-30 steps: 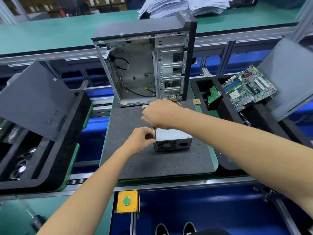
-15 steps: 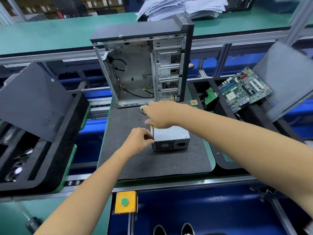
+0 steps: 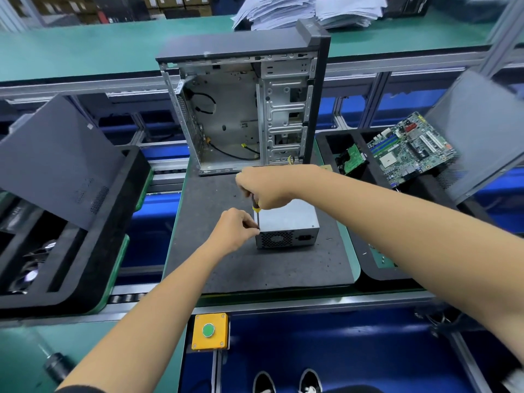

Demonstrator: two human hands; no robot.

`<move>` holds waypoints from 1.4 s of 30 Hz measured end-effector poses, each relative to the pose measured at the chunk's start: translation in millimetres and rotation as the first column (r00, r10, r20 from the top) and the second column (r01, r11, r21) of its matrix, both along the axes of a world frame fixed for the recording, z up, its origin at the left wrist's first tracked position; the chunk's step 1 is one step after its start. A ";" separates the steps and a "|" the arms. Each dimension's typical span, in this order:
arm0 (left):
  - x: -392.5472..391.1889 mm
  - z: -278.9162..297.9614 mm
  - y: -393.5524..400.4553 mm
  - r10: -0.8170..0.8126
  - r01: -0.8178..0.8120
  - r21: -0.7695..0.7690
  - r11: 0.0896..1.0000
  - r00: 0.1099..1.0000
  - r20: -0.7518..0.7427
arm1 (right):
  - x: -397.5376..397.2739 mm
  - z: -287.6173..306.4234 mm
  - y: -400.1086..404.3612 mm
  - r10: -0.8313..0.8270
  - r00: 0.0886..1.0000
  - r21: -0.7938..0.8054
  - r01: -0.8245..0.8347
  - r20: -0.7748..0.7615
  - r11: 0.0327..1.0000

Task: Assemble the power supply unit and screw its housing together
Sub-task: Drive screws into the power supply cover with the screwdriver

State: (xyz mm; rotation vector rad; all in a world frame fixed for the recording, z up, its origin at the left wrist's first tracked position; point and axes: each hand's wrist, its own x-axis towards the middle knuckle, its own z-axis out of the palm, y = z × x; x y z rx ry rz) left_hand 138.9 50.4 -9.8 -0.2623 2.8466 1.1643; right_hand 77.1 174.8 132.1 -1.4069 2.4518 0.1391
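Bench (image 3: 85, 49): green-topped assembly line; a dark foam work mat (image 3: 215, 265) lies in the middle as the working surface, probably to stop parts sliding or scratching.

Computer case (image 3: 243, 109): stands upright at the far edge of the mat, side panel off, interior facing the person. No power supply fitted inside it yet; loose cables hang within.

Foam trays either side. The right tray (image 3: 377, 268) carries a motherboard (image 3: 411, 148) leaning at an angle and a smaller green card (image 3: 351, 161), staged within reach. A grey panel (image 3: 54, 163) leans on the left tray (image 3: 124, 199).

Power supply unit (image 3: 286, 225): silver box lying flat on the mat, near the centre, just in front of the case, vented end and mains socket toward the person.

Right hand (image 3: 266, 188): fist curled round the handle of a screwdriver (image 3: 255, 207), held roughly vertical over the unit's left top edge; judged to be driving a housing screw there.

Left hand (image 3: 235, 228): fingertips pinched together at the lower shaft, against the unit's left corner, likely steadying the tip on the screw. The screw itself is too small to see.

Yellow box with green push button (image 3: 209, 331) sits at the near rail of the bench.
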 end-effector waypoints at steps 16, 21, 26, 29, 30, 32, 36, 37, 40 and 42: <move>-1.0 3.1 1.1 0.030 -0.032 0.030 0.999 0.998 0.051 | 3.7 -6.5 -4.2 -0.063 0.972 -0.055 0.051 -0.227 0.997; -2.1 2.9 0.3 0.025 -0.027 0.051 0.998 0.999 0.048 | -0.7 -4.0 1.5 -0.075 0.997 -0.020 0.074 -0.013 0.997; -3.5 1.8 -1.9 -0.001 -0.001 0.029 1.000 0.998 0.057 | 0.6 -6.8 -2.9 -0.061 0.982 -0.040 0.055 -0.181 0.998; -5.0 3.2 -3.6 0.043 -0.057 0.127 0.990 0.993 0.106 | -0.2 -10.0 -2.0 -0.100 0.972 -0.051 0.091 -0.215 0.995; -5.4 3.6 -4.5 0.080 -0.114 0.230 0.967 0.985 0.150 | -1.6 -10.1 -1.8 -0.089 0.981 -0.047 0.082 -0.173 0.996; -5.2 5.8 -5.1 0.144 -0.246 0.427 0.870 0.956 0.257 | -3.2 -7.2 -1.5 -0.056 0.998 -0.030 0.056 -0.015 0.998; -6.8 8.5 -3.8 0.186 -0.373 0.541 0.754 0.911 0.368 | -2.1 -5.8 -5.3 0.008 0.998 -0.040 -0.011 -0.056 0.999; -8.0 8.6 -3.6 0.191 -0.389 0.549 0.739 0.904 0.383 | -0.1 -5.7 -7.0 0.002 0.993 -0.054 -0.008 -0.119 0.998; -11.4 7.7 -5.3 0.189 -0.414 0.554 0.722 0.888 0.418 | 2.1 -7.4 -9.7 -0.034 0.974 -0.042 0.025 -0.225 0.999; -13.5 5.8 -5.4 0.179 -0.416 0.556 0.719 0.885 0.431 | 0.4 -5.7 -8.5 -0.033 0.982 -0.007 0.032 -0.185 0.999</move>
